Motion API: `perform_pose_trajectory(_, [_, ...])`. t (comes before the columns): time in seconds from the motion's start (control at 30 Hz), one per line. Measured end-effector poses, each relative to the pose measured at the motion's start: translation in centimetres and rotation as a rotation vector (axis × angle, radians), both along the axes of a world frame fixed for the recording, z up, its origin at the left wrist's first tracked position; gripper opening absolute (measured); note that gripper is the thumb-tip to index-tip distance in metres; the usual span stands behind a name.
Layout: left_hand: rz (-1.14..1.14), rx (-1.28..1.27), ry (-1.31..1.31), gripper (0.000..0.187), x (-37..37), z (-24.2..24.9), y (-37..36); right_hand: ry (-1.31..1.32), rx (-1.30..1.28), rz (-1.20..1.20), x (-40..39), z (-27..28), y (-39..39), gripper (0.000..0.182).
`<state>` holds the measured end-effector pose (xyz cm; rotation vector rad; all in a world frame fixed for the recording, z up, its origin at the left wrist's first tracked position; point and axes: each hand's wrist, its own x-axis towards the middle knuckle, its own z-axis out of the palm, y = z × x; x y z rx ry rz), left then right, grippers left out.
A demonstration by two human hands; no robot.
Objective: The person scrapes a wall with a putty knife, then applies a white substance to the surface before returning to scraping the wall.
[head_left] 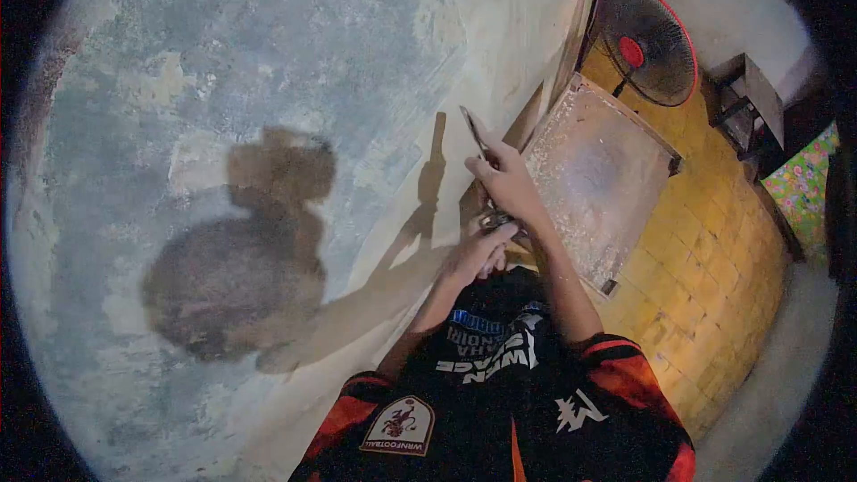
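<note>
My right hand (509, 180) is closed around a long, thin metal tool (473, 129), like a trowel or putty knife, its narrow tip pointing up beside the wall. My left hand (479, 254) is just below it, fingers curled on a small metallic object (494, 220) whose shape is partly hidden. Both hands are close together in front of my chest. To the left stands a wall (357, 80) with uneven grey-blue and pale patches, where shadows of my head, arms and the tool fall.
A low board or tabletop (594, 174) with white specks lies right of my hands. Beyond it are a fan (647, 45) with a red hub and rim, a dark wooden stand (752, 107), yellow floor tiles (705, 241) and a green floral cloth (808, 180).
</note>
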<state>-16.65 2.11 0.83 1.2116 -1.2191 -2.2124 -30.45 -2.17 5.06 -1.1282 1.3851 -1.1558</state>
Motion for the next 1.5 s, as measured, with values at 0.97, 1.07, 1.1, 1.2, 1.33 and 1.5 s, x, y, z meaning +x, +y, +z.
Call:
perform_pose_trajectory(0.97, [-0.267, -0.175, -0.412, 0.033, 14.0, 0.0, -6.7, 0.122, -0.159, -0.367, 2.5, -0.4, -7.1, 0.064])
perform_pose_trajectory(1.07, [-0.306, -0.149, -0.430, 0.034, 13.9, 0.0, -6.6, 0.107, -0.134, -0.362, 2.4, -1.6, -6.9, 0.061])
perform_pose_trajectory(1.1, [-0.326, -0.144, -0.450, 0.034, 14.1, 0.1, -6.7, 0.152, -0.290, -0.413, 3.8, -3.1, -6.6, 0.061])
perform_pose_trajectory(1.2, [-0.315, -0.135, -0.438, 0.036, 13.8, 0.7, -6.9, 0.086, -0.228, -0.411, 3.7, -1.5, -6.8, 0.059])
perform_pose_trajectory(1.33, [-0.314, -0.110, -0.461, 0.031, 13.9, 0.5, -6.5, 0.018, -0.256, -0.420, 3.4, -1.6, -6.9, 0.054])
perform_pose_trajectory(1.5, [-0.332, -0.111, -0.492, 0.031, 13.2, 1.7, -6.8, 0.057, -0.255, -0.449, 2.7, -1.9, -7.7, 0.070])
